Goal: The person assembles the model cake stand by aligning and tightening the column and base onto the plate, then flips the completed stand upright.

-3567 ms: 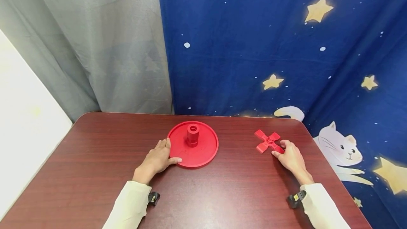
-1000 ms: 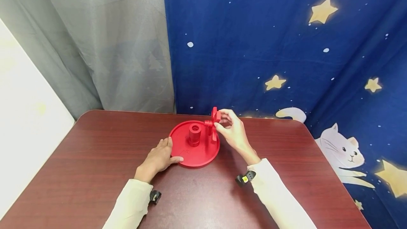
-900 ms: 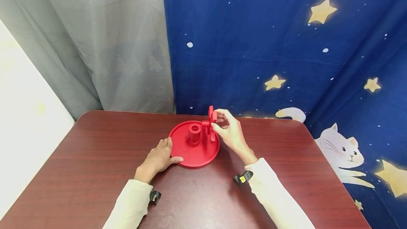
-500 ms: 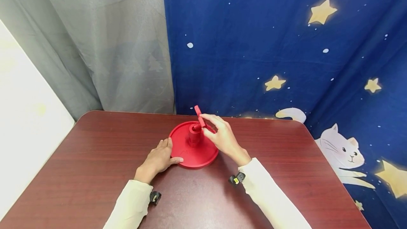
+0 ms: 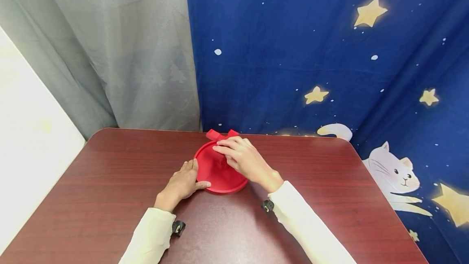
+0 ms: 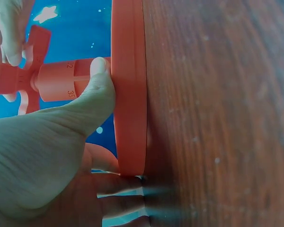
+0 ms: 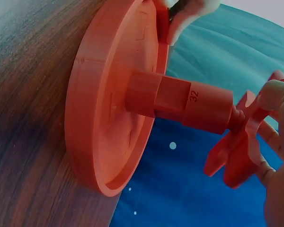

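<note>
A red round base with a raised rim (image 5: 221,182) lies flat on the table. My left hand (image 5: 179,182) rests at its left edge, thumb over the rim and straight fingers along the outside. A red post (image 7: 180,99) marked "32" rises from the base; in the head view my right hand mostly hides it. On the post's top sits a red four-armed knob (image 7: 244,146), with a short length of its stem showing between them. My right hand (image 5: 249,162) grips the knob by its arms, two of which poke out beyond the fingers.
The dark red wooden table (image 5: 110,182) ends just behind the base. Behind it hang a grey curtain (image 5: 146,52) and a blue curtain with stars (image 5: 264,52). Each wrist wears a small black camera (image 5: 178,228).
My right hand has picked up the four-armed knob from the table's right side, carried it left and turned it stem-down onto the post. My left hand has stayed at the base.
</note>
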`<state>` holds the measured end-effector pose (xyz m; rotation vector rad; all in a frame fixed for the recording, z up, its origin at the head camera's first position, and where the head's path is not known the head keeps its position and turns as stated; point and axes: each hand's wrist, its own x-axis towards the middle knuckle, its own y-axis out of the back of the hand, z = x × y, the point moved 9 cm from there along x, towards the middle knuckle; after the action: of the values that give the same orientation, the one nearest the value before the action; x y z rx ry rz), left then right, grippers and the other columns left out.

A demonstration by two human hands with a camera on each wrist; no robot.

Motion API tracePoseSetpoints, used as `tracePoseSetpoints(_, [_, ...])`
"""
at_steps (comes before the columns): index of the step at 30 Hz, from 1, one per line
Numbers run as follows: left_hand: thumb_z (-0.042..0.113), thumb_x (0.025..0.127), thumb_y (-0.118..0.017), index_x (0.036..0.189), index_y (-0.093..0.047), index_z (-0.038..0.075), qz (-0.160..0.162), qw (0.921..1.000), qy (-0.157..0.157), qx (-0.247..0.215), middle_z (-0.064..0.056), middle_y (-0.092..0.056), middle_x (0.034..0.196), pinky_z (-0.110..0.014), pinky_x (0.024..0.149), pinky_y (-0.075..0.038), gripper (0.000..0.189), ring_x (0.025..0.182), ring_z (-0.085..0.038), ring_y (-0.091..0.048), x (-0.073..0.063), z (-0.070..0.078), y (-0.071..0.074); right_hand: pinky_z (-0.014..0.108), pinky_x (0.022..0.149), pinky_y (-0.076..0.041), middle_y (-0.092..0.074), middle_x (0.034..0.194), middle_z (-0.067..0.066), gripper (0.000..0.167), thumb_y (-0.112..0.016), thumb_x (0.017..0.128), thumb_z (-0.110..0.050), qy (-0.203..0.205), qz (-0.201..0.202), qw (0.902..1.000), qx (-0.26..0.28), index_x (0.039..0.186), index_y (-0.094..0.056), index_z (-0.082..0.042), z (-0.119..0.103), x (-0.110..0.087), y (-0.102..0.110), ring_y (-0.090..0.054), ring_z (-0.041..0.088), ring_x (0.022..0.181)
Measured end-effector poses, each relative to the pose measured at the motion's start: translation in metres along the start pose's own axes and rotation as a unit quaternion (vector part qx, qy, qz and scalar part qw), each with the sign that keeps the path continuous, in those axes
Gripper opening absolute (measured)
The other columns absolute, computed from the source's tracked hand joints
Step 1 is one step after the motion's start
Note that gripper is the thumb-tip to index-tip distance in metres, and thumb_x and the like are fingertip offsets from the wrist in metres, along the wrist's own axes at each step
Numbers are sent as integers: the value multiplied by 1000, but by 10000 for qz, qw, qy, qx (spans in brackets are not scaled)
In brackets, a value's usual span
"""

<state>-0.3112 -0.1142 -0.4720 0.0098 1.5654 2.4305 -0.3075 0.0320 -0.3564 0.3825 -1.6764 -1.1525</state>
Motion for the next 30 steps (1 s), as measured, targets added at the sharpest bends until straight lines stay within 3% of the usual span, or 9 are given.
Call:
tracePoseSetpoints(8, [40,85,-76,148,-30,-12,29,10000,-6,19,-32,-36,151,-66,106,-36,95,140,-53,-32,1,0,-1,43,94,-47,-64,129,1,45,-69,86,-7,240,-219,9988,-368,127,-68,-25,-9,1,-12,-54,24,123])
tracePoseSetpoints(14, [40,84,-76,149,-29,-12,-4,10000,26,19,-32,-35,151,-67,106,-36,95,140,-53,-32,1,-1,-1,42,92,-48,-63,130,2,44,-68,87,-11,409,-365,9951,-818,127,-68,-27,-13,-1,-20,-54,25,124])
tracePoseSetpoints(21, [40,85,-76,149,-29,-12,-36,10000,74,-13,-32,-34,152,-68,107,-35,95,141,-52,-31,0,-2,-2,42,93,-47,-62,132,1,44,-69,87,-13,450,-471,9933,-954,129,-67,-29,-14,-1,-21,-53,25,126])
tracePoseSetpoints(26, [40,85,-76,150,-27,-12,-76,9999,72,-76,-32,-33,153,-68,107,-33,96,141,-53,-29,1,-2,-3,44,103,-43,-60,136,3,48,-75,85,-16,104,-374,9990,-225,132,-66,-24,-3,-2,-11,-51,23,129])
tracePoseSetpoints(30, [41,85,-76,150,-27,-12,-83,9999,89,-75,-32,-33,153,-68,107,-33,97,142,-52,-29,1,-2,-2,44,103,-44,-61,133,4,45,-76,86,-24,-623,-36,9979,188,129,-67,-18,15,-4,2,-53,22,125])
